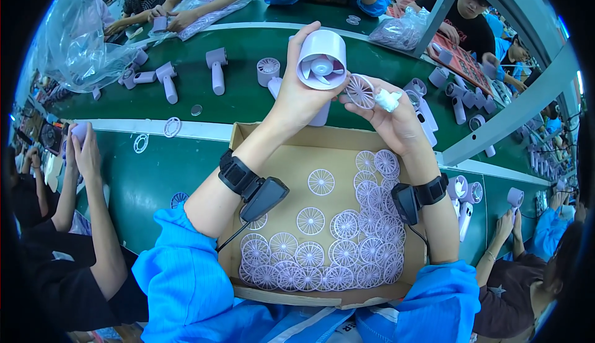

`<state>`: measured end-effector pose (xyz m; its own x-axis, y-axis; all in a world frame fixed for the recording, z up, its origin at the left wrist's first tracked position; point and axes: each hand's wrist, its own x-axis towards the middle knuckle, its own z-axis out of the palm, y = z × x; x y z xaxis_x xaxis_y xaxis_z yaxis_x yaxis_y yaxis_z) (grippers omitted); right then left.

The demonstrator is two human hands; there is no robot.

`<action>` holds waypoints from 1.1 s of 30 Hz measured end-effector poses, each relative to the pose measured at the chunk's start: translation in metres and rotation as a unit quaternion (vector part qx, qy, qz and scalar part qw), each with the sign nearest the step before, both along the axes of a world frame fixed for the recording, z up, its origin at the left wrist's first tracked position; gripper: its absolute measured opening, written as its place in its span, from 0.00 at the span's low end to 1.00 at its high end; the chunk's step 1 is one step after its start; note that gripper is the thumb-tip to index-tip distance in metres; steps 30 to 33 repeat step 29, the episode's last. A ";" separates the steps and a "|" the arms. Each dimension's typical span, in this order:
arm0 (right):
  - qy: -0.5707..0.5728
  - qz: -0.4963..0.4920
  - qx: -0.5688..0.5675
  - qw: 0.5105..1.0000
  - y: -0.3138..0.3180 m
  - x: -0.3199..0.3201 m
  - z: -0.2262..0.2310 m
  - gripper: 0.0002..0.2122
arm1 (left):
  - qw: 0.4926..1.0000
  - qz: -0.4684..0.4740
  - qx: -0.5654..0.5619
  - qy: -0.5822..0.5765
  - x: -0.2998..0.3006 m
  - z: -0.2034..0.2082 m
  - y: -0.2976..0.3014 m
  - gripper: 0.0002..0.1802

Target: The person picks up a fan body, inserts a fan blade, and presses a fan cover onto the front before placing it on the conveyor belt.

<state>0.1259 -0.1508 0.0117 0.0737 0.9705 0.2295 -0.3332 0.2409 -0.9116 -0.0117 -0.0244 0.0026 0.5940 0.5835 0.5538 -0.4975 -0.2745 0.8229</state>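
Note:
My left hand (290,98) is wrapped round a lavender handheld fan (323,40). Its open round end faces me, and the blades show inside, with no grille over them. Close to that opening, my right hand (398,127) pinches a round spoked grille (359,91) between its fingers. Something white and crumpled (388,100) sits at the fingers of this hand; I cannot tell whether it is a wrap or a loose piece. Below both forearms stands a shallow cardboard box (282,178), where many loose grilles (370,219) lie, heaped toward its right and near sides.
On the green conveyor (242,104) beyond the box lie several fan bodies (217,70). Two white rings (172,127) rest near its pale edge. A metal post (514,104) slants along the right. Plastic bags (87,45) hang at the far left. Co-workers sit around.

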 end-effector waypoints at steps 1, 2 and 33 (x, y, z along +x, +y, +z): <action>-0.087 -0.079 0.030 0.993 -0.001 -0.004 0.001 0.21 | 0.999 -0.007 -0.037 0.006 0.001 0.000 -0.004 0.49; -0.172 -0.156 0.061 0.971 -0.001 -0.008 0.002 0.20 | 0.997 -0.012 -0.074 0.012 0.001 0.001 -0.006 0.50; -0.640 -0.450 0.310 0.540 -0.006 -0.029 0.017 0.20 | 0.987 0.062 0.105 0.104 0.003 -0.002 -0.038 0.49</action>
